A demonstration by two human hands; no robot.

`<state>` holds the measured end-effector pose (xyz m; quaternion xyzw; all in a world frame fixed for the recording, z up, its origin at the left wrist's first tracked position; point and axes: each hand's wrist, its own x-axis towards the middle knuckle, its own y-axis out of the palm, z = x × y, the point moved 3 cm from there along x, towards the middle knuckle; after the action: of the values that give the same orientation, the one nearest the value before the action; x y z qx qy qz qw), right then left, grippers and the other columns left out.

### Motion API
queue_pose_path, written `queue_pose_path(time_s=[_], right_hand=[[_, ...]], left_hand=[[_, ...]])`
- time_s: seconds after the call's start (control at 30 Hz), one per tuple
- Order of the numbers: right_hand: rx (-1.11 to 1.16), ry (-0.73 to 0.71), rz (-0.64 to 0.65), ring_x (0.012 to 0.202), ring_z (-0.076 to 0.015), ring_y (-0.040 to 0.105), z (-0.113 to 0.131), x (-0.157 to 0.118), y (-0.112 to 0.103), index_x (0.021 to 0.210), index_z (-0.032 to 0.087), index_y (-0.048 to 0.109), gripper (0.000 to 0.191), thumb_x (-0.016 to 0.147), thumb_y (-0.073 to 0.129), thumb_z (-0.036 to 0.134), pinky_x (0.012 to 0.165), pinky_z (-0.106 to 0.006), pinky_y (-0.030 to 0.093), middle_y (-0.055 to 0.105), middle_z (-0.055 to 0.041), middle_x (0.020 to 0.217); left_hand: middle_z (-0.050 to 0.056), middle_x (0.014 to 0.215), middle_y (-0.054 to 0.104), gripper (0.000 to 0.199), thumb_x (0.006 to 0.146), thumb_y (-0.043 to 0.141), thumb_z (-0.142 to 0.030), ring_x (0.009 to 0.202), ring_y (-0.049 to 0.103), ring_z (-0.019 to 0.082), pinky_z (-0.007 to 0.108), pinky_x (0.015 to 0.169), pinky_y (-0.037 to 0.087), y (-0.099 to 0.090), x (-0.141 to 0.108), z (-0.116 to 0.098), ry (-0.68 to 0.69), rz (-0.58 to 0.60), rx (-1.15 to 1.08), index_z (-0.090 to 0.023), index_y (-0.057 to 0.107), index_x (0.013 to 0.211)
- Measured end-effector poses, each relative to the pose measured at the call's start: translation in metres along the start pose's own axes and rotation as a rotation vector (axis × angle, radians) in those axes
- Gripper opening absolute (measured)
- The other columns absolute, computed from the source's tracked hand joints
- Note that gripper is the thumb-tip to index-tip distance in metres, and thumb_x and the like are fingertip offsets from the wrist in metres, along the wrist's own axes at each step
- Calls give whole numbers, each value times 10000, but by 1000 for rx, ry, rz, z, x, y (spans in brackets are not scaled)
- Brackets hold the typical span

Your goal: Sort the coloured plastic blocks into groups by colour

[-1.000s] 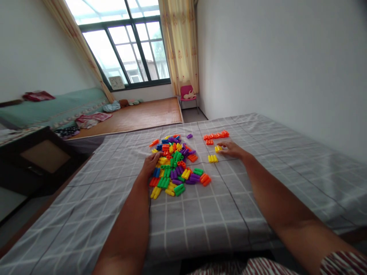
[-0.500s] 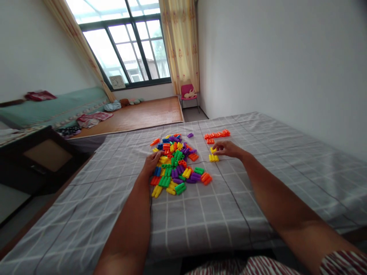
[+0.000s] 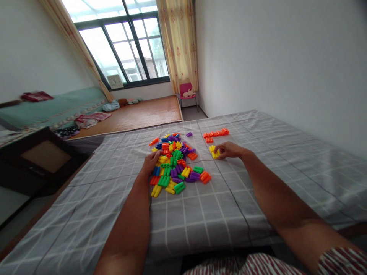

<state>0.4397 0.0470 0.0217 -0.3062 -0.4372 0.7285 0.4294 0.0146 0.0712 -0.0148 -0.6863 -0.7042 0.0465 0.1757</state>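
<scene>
My right hand is closed, thumb and fingertips on a yellow plastic tube block lying on the checked cloth. The fingers partly hide the yellow pieces there. At the left edge of a mixed pile, my left hand rests with its fingers stretched over some yellow pieces. Green tube blocks, purple ones and blue ones make up much of this pile. Beyond my right hand stands a row of orange blocks, with another short orange block just in front of it.
A grey checked cloth covers the surface under the blocks. One purple block lies apart behind the pile. Farther off are a brown mat bed, a pink chair and a dark cabinet at left.
My right hand has shifted slightly and its fingers have closed down over the yellow pieces, which now sit at a different angle. My left hand stays at the pile's edge.
</scene>
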Motion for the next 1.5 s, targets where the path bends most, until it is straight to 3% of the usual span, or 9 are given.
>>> queue_pose_path(time_s=[0.13,0.33,0.6,0.83,1.07,1.17,1.23,1.4,1.5], right_hand=[[97,-23,-68,636,-132,565,-8,2,-1,1005,199,712,402,688,714,446,586,-230,386,657,-6,740],[82,41,-433,814,-173,651,-25,14,5,1086,177,692,318,859,525,324,764,-284,489,691,-91,1115],[27,81,-339,789,-188,671,-24,20,20,1059,208,720,293,841,550,306,755,-287,508,727,-59,1025],[38,118,-544,770,-185,650,-28,19,19,1086,184,684,326,849,517,333,766,-314,511,690,-90,1124],[56,107,-646,698,-185,637,-25,16,16,1052,164,670,313,851,484,317,748,-338,505,703,-101,1037],[108,32,-698,729,-191,639,2,16,11,1069,169,659,320,870,478,341,705,-329,514,694,-104,1052],[143,-52,-655,755,-190,641,36,21,11,1091,184,653,314,881,476,335,688,-317,519,690,-96,1061],[-23,-546,-353,1035,-238,597,157,57,30,1158,210,651,317,873,514,222,921,-389,467,677,-89,1113],[-158,-677,-228,1101,-242,564,208,92,50,1237,218,619,401,863,502,134,958,-398,435,663,-94,1164]], left_hand=[[86,1015,729,604,736,591,-646,909,645,240,315,779,496,0,0,0,4,13,5,-140,728,1036],[88,1018,728,609,737,594,-640,918,640,245,316,786,493,0,-2,-5,3,11,18,-127,725,1037],[85,1030,725,594,737,586,-636,944,635,251,315,792,497,3,-8,-14,10,16,35,-132,725,1019],[81,990,730,481,759,594,-522,944,634,228,324,834,482,-10,-3,-10,70,-103,61,-131,735,1001],[76,987,735,373,785,566,-423,965,641,231,336,880,468,-19,4,-1,146,-81,175,-146,743,962],[53,923,740,350,807,526,-405,938,639,225,316,854,467,-22,5,5,132,-177,247,-156,743,923],[41,832,732,375,830,489,-417,878,637,213,295,794,473,-24,5,9,79,-230,256,-145,738,899],[56,799,713,417,862,448,-407,817,634,196,278,733,470,-30,3,13,23,-323,168,-108,727,946],[84,922,724,406,865,452,-379,880,638,204,294,768,476,-39,4,14,14,-427,87,-113,716,1021]])
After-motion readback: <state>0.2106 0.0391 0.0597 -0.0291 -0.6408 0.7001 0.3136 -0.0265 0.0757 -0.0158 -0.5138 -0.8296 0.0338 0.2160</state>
